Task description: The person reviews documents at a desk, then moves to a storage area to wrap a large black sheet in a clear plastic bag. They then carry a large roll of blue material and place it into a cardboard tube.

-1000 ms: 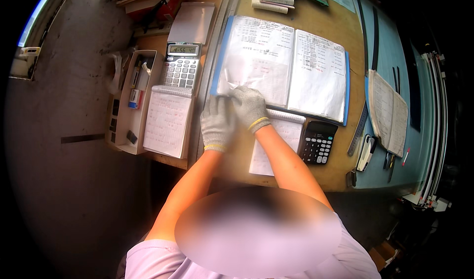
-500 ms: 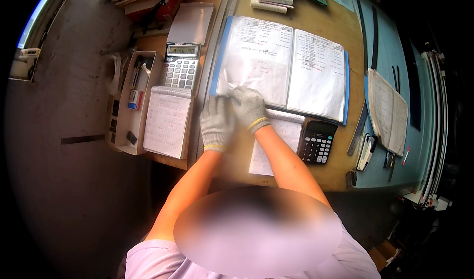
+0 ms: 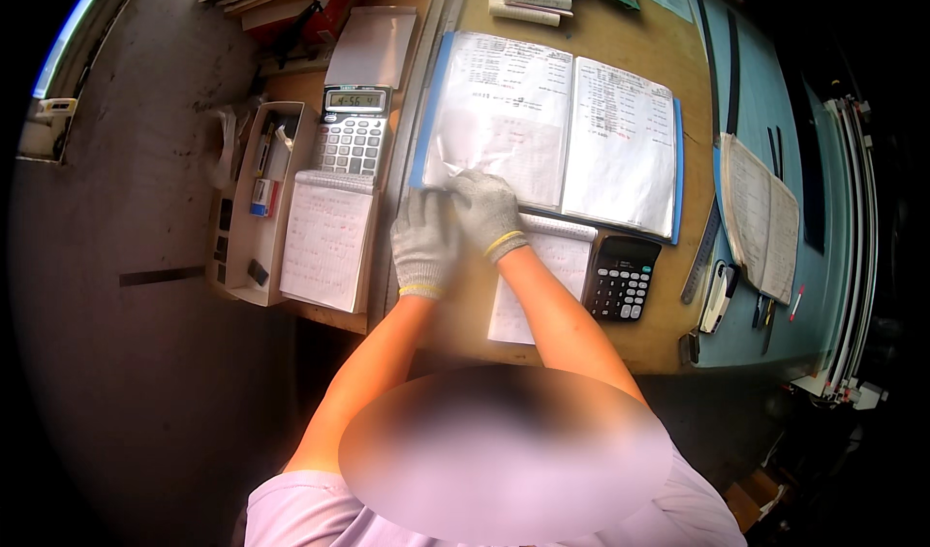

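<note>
Both my hands wear grey knit gloves with yellow hems. My right hand [image 3: 487,212] is closed at the lower left corner of an open blue folder [image 3: 679,169], on its left clear-sleeved page [image 3: 504,92]. A thin white sliver [image 3: 443,148] shows just beyond its fingertips; whether it is a pen or a fold of the sleeve I cannot make out. Alongside, my left hand [image 3: 423,242] lies with fingers stretched forward, near the folder's corner and touching the right hand. Partly under my right wrist is a spiral notepad [image 3: 542,276] with writing on it.
A black calculator [image 3: 625,278] sits right of the notepad. To the left are a silver calculator [image 3: 351,135], another notepad [image 3: 326,242] and a stationery box [image 3: 254,285]. At the right lie a stapler [image 3: 718,297], a ruler [image 3: 699,256] and a worn booklet [image 3: 760,222].
</note>
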The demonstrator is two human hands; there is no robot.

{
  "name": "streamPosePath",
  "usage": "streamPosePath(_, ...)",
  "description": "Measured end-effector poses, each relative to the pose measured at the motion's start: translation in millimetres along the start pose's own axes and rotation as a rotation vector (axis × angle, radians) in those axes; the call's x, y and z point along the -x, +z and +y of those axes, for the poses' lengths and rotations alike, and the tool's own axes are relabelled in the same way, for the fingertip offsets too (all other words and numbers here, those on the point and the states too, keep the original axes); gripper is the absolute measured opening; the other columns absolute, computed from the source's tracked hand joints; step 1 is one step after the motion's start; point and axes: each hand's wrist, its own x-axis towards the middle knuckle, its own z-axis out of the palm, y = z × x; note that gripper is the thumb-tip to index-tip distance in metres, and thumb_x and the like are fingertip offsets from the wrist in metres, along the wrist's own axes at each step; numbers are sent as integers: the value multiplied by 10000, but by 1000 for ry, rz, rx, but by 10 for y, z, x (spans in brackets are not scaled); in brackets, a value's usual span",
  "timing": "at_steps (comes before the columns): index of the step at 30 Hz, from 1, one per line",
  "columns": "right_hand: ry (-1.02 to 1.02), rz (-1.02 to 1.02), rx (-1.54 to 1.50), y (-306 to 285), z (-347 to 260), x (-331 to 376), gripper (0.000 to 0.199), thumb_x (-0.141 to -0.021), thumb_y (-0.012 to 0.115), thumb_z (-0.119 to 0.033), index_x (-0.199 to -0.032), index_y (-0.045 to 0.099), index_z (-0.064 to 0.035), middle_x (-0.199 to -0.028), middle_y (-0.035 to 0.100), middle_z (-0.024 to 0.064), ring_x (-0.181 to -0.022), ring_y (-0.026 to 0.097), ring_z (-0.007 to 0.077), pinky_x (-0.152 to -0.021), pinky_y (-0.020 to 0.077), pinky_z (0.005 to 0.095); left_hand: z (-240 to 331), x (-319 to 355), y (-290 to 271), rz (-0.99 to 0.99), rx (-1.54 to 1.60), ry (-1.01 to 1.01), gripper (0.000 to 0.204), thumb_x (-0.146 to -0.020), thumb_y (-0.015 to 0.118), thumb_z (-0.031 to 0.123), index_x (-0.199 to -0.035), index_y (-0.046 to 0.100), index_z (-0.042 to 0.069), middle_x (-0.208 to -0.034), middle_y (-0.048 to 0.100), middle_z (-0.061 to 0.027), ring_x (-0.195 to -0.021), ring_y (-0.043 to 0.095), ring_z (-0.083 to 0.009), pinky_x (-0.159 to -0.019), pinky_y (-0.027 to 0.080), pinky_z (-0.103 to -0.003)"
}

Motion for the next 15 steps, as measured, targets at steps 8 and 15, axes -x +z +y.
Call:
streamPosePath(8, 11, -8, 0, -3, -3, 5, 142, -792, 595, -112, -884, 702, -91, -921, 680, 105, -841, 628, 305, -809, 496, 391, -23, 53, 72, -13, -75, -21, 533, -826, 610, 250, -1274, 465, 0, -1305, 470, -231, -1195, 455, -406, -1008, 365, -484)
streamPosePath(15, 55, 138, -140, -378, 25, -25, 276, -800, 619, -40, -1071, 662, -66, -1074, 645, 161, -973, 610, 338, -888, 487, 411, -44, 47, 75, -45, -104, -20, 585, -835, 607, 303, -1306, 449, -7, -1369, 424, -225, -1242, 423, -380, -1021, 347, -472)
